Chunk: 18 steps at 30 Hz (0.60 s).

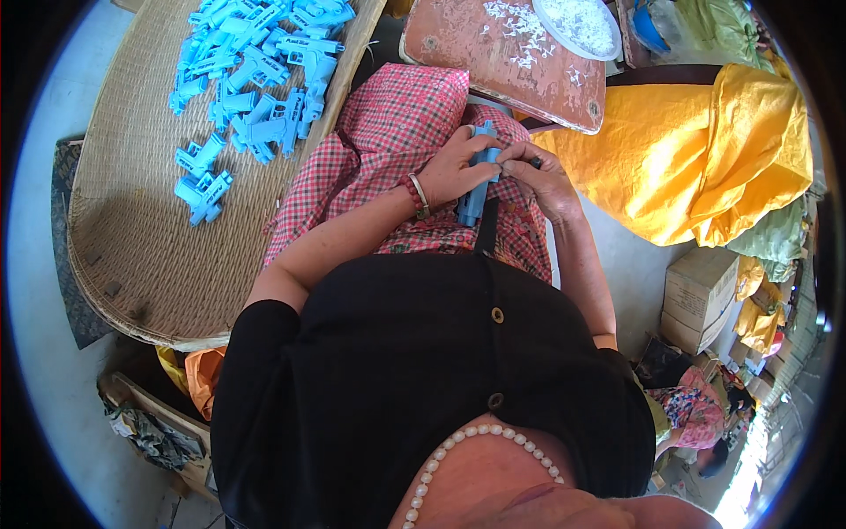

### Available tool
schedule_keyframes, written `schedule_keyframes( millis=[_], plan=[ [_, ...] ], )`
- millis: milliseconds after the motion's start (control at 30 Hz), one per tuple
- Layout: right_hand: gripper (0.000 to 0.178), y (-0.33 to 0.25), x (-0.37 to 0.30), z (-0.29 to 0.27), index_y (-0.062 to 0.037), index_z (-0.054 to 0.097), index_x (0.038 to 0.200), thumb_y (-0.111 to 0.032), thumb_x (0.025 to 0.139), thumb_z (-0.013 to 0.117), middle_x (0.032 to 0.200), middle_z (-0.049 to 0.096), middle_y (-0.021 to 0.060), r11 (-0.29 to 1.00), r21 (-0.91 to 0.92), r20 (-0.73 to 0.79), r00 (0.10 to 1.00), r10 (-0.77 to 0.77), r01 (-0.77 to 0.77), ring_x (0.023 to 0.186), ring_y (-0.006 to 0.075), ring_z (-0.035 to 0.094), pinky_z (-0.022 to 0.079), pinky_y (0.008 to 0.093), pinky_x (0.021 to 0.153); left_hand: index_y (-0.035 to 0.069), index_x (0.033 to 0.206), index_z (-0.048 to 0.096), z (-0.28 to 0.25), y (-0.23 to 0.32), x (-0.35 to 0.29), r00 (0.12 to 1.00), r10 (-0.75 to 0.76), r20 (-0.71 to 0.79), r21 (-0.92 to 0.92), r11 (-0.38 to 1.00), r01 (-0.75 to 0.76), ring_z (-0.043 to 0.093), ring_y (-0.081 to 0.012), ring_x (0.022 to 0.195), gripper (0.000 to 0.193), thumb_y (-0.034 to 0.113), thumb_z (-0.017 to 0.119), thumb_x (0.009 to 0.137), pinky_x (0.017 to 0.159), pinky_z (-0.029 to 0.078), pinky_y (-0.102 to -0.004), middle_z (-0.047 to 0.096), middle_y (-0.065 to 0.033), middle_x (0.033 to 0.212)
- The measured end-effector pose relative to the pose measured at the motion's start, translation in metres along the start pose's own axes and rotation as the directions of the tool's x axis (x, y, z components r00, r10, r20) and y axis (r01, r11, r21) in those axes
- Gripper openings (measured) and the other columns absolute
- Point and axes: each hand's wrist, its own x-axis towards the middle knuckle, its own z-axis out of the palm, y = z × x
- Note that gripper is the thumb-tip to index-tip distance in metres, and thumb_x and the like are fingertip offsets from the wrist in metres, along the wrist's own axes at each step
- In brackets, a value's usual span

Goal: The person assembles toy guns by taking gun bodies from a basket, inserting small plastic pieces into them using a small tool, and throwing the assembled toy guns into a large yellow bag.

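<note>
Over my lap, my left hand point(456, 167) is closed around a light blue plastic toy pistol point(473, 203). Part of the toy is covered by the fingers. Against its right side, my right hand point(545, 181) has thumb and fingers pinched together; whatever sits between those fingertips is too small or hidden to make out. A pile of similar blue toy pistols point(258, 69) lies on a large woven tray point(132, 264) to the left. Two more pistols point(204, 196) rest apart from the pile, nearer to me.
Ahead stands a worn reddish stool point(458, 66) with small white plastic pieces point(520, 31) scattered on it and a white dish point(582, 26) of them. Yellow cloth sacking point(670, 167) and a cardboard box point(701, 295) are at right. Another person point(692, 410) sits lower right.
</note>
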Motion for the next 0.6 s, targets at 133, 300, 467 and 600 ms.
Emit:
schedule_keyframes(
  millis=[133,300,467,600],
  plan=[
    [0.015,0.008,0.001,0.001,-0.0048,0.061,0.098,-0.012,0.085,0.062,0.074,0.054,-0.0032,0.998,-0.056,-0.041,0.999,0.023,-0.026,0.055,0.0008,0.040,0.028,0.0152,0.046,0.005,0.117,0.050,-0.004,-0.008,0.000,0.997,0.081,0.017,0.099,0.992,-0.082,0.047,-0.0295,0.088,0.050,0.034,0.063,0.078,0.079,0.042,-0.0363,0.041,-0.0158,0.096],
    [0.016,0.017,0.007,0.009,-0.0047,0.054,0.103,-0.009,0.088,0.056,0.069,0.048,-0.0032,0.839,-0.405,-0.129,0.886,-0.445,0.363,0.056,0.0031,0.041,0.031,0.0166,0.048,0.009,0.123,0.046,-0.006,0.005,-0.002,0.992,0.091,0.082,0.223,0.969,-0.107,0.051,-0.0347,0.093,0.061,0.036,0.068,0.073,0.083,0.044,-0.0402,0.043,-0.0196,0.103],
    [0.014,-0.035,0.000,0.029,-0.0055,0.053,0.101,-0.009,0.092,0.043,0.062,0.039,-0.0012,0.772,0.233,-0.402,0.781,-0.477,0.591,0.045,0.0054,0.027,0.023,0.0213,0.041,0.013,0.125,0.045,-0.007,0.014,-0.003,0.997,-0.022,0.077,0.208,0.978,0.006,0.050,-0.0362,0.100,0.063,0.033,0.070,0.071,0.086,0.043,-0.0412,0.043,-0.0181,0.109],
    [0.015,-0.031,0.010,0.032,-0.0057,0.054,0.100,-0.007,0.090,0.042,0.063,0.039,-0.0004,0.701,0.279,-0.476,0.729,-0.493,0.656,0.046,0.0050,0.027,0.022,0.0202,0.041,0.010,0.124,0.046,-0.005,0.009,-0.001,0.998,0.031,0.051,0.233,0.972,-0.042,0.052,-0.0356,0.096,0.065,0.037,0.071,0.070,0.083,0.045,-0.0410,0.044,-0.0193,0.106]
  ],
)
